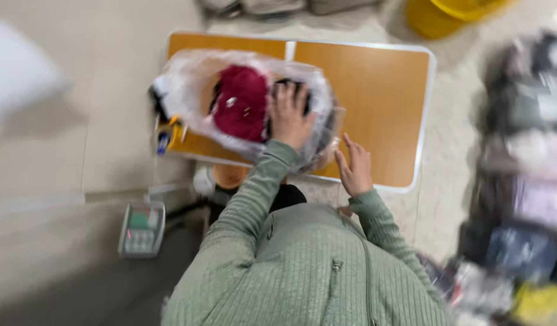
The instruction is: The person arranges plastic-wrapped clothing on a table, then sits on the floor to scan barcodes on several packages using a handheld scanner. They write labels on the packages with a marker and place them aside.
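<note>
Left hand (289, 116) flat, fingers spread, pressing the clear bag (242, 102) down on the worktop (381, 90), left half; likely pinning it. Red garment (241, 110) inside, beside a dark one. Right hand (354, 166) open, empty, hovering at the near edge just right of the bag.

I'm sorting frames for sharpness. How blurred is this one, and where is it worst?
Head view: motion blur throughout, worst at the right edge, where the piled clothes smear into streaks. Head view: the left hand on the plastic bag and the right hand over the table are soft but readable. Head view: lighting is even, no harsh glare.
</note>
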